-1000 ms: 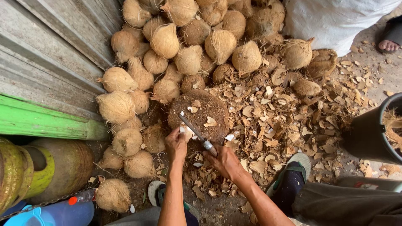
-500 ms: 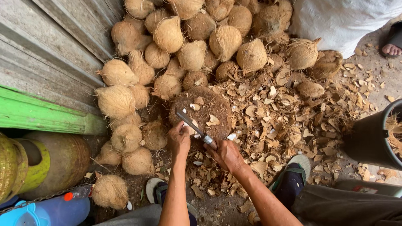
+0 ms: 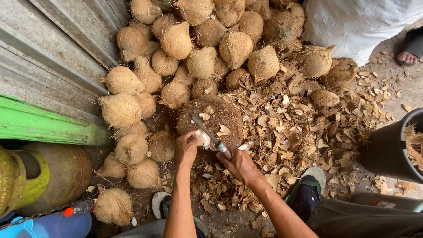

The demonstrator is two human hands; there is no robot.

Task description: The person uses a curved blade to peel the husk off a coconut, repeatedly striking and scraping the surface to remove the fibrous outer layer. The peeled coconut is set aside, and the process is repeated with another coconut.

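Left edge: a green plank [image 3: 39,123] under grey sheeting, a yellow-and-brown cylinder [image 3: 26,176] and a blue bottle [image 3: 48,224] with an orange cap; no label is legible. Husked coconuts [image 3: 176,44] are heaped beside them.

The left hand [image 3: 186,149] has its grip clenched on a pale, partly shelled coconut [image 3: 203,140], held against the near edge of the round brown chopping block [image 3: 211,119]. The right hand [image 3: 238,164] is closed on the handle of a knife [image 3: 210,134]. The blade's long axis runs up-left from that grip, across the coconut. Right: shell chips [image 3: 299,128], white sack [image 3: 357,22], dark bucket [image 3: 387,150].
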